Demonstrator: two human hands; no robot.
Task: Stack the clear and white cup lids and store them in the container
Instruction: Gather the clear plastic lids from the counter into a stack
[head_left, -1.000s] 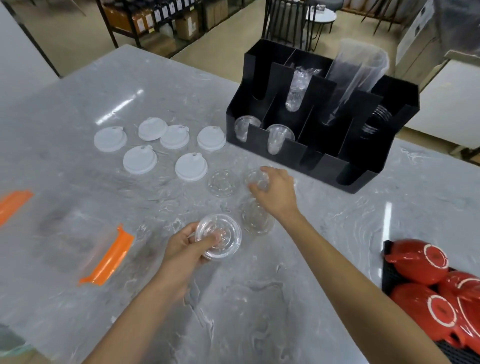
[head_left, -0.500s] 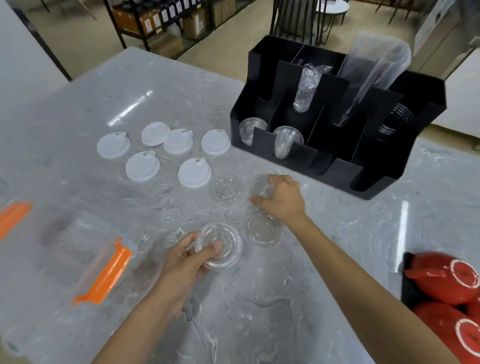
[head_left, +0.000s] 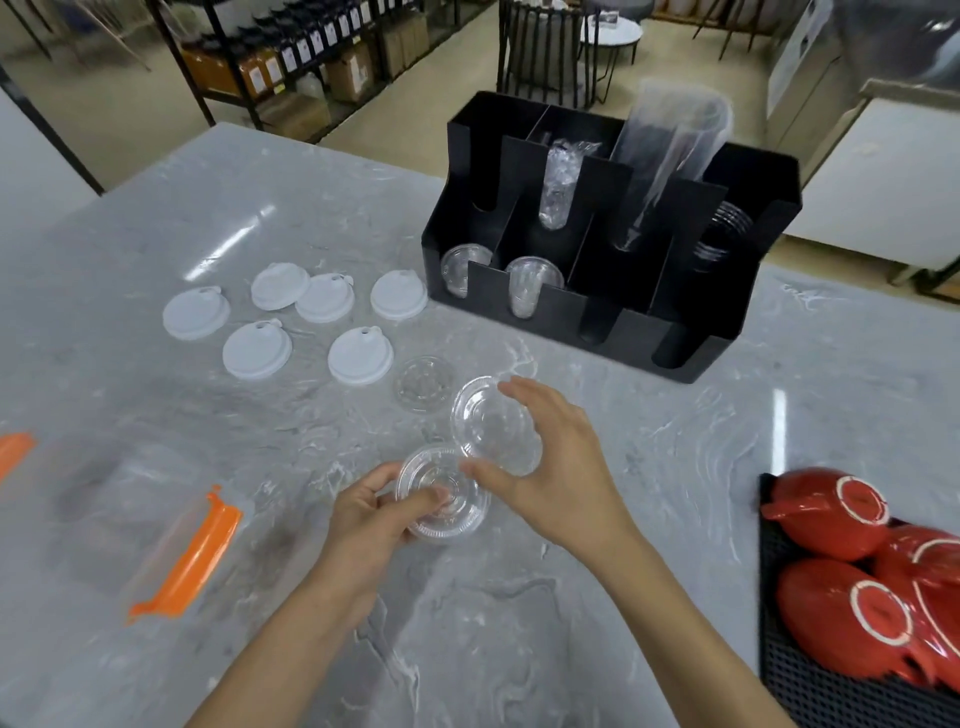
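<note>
My left hand (head_left: 371, 514) grips a small stack of clear lids (head_left: 441, 493) just above the marble table. My right hand (head_left: 550, 462) holds another clear lid (head_left: 488, 421) tilted on edge between thumb and fingers, close above the stack and touching its rim. One more clear lid (head_left: 423, 382) lies flat on the table behind them. Several white lids (head_left: 257, 351) lie spread out at the left. The black compartment container (head_left: 691, 306) stands at the back, with clear cups and lids in some slots.
Clear plastic bags with orange strips (head_left: 192, 556) lie at the front left. Red ceramic teapots (head_left: 831, 514) sit on a black mat (head_left: 831, 696) at the right edge. A tall clear sleeve of cups (head_left: 670, 150) leans out of the container.
My right hand has picked a clear lid off the table and brought it back toward the stack in my left hand. The view has tilted slightly.
</note>
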